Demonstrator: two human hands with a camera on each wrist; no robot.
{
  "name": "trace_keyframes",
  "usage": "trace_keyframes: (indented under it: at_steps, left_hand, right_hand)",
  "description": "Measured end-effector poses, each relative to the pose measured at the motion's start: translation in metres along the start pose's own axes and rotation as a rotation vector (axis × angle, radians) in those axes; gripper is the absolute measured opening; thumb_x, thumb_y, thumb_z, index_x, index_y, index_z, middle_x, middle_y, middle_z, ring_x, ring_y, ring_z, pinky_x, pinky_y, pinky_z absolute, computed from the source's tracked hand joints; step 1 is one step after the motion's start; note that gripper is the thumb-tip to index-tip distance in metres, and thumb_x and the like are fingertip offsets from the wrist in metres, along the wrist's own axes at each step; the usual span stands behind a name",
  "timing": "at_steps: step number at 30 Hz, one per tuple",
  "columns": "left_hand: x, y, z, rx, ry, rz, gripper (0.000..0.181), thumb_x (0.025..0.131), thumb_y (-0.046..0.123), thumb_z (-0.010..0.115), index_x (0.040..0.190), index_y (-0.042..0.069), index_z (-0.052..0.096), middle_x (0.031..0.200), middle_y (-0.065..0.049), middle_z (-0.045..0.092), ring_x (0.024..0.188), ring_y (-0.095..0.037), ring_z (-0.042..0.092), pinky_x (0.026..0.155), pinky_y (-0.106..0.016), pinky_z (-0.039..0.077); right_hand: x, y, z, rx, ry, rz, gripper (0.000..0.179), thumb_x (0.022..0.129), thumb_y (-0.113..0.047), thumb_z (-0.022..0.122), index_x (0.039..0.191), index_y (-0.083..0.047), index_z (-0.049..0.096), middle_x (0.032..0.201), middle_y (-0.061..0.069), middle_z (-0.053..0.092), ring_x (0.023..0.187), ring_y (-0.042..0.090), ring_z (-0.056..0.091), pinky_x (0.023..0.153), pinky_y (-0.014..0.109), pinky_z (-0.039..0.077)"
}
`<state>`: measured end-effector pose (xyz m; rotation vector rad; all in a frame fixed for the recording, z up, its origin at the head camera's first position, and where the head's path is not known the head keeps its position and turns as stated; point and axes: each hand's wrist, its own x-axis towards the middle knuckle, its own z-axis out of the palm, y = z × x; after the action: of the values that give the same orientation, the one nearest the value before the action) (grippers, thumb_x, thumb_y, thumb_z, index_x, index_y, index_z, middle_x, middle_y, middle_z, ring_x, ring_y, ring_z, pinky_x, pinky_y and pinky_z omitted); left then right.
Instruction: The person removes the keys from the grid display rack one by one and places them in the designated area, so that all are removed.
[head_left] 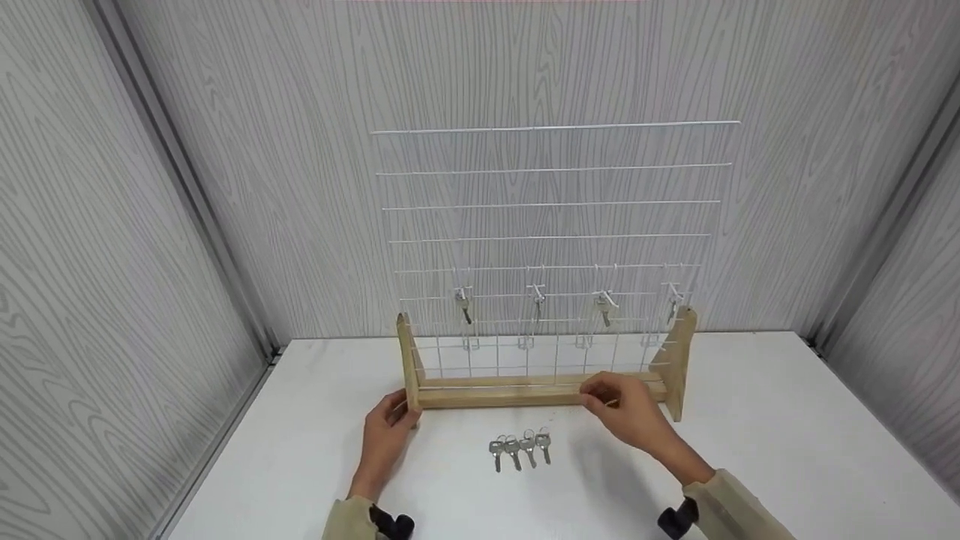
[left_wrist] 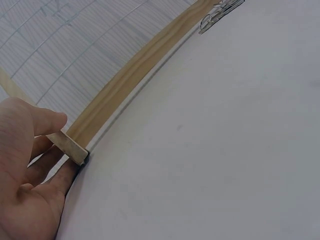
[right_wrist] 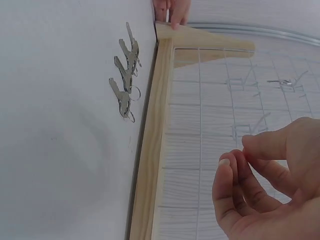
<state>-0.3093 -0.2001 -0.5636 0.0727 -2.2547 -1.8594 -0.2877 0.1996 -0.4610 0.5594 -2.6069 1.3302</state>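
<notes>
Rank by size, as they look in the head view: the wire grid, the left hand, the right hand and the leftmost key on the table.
1. Wire grid
2. Left hand and right hand: too alike to rank
3. Leftmost key

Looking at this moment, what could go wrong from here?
The left hand grips one end of the rack; a tug might skew it and shake the hanging keys loose. The loose keys lie just in front of the rack, so sliding it forward could scatter them. The right hand is close to the rack's front and, if raised, might knock a hanging key.
</notes>
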Motion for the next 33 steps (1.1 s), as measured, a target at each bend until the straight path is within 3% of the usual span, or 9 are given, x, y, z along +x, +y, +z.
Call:
trace_keyframes:
  at_steps: [6, 17, 23, 33]
  left_hand:
    - [-0.003, 0.000, 0.001, 0.012, 0.012, -0.013, 0.045, 0.105, 0.011, 0.067, 0.148, 0.000, 0.058, 0.153, -0.024, 0.057, 0.142, -0.042, 0.057, 0.107, -0.041, 0.059]
    - [-0.005, 0.001, 0.001, -0.023, 0.000, -0.026, 0.049, 0.105, 0.014, 0.068, 0.151, 0.001, 0.056, 0.156, -0.024, 0.055, 0.145, -0.042, 0.055, 0.109, -0.040, 0.058]
    - [-0.003, 0.000, 0.000, -0.017, 0.003, -0.034, 0.050, 0.105, 0.015, 0.068, 0.152, 0.002, 0.056, 0.156, -0.022, 0.056, 0.145, -0.041, 0.055, 0.110, -0.041, 0.057]
    - [-0.003, 0.001, 0.002, -0.028, 0.006, -0.013, 0.048, 0.104, 0.013, 0.068, 0.149, 0.000, 0.057, 0.155, -0.024, 0.056, 0.144, -0.042, 0.056, 0.108, -0.039, 0.058]
  right_hand:
    - [-0.005, -0.005, -0.028, 0.021, 0.071, -0.016, 0.008, 0.102, -0.013, 0.074, 0.109, -0.011, 0.077, 0.102, 0.005, 0.078, 0.090, 0.017, 0.073, 0.079, 0.022, 0.060]
    - [-0.001, -0.020, -0.086, -0.133, 0.228, -0.074, 0.012, 0.103, -0.014, 0.073, 0.113, -0.009, 0.078, 0.103, 0.004, 0.079, 0.091, 0.010, 0.072, 0.080, 0.017, 0.057]
    - [0.002, -0.016, -0.104, -0.172, 0.289, -0.104, 0.014, 0.103, -0.016, 0.073, 0.114, -0.007, 0.077, 0.104, 0.005, 0.079, 0.092, -0.003, 0.067, 0.079, 0.010, 0.053]
    - [0.010, -0.020, -0.124, -0.148, 0.351, -0.119, 0.022, 0.105, -0.018, 0.070, 0.119, -0.001, 0.076, 0.108, 0.013, 0.078, 0.092, -0.012, 0.063, 0.079, 0.004, 0.049]
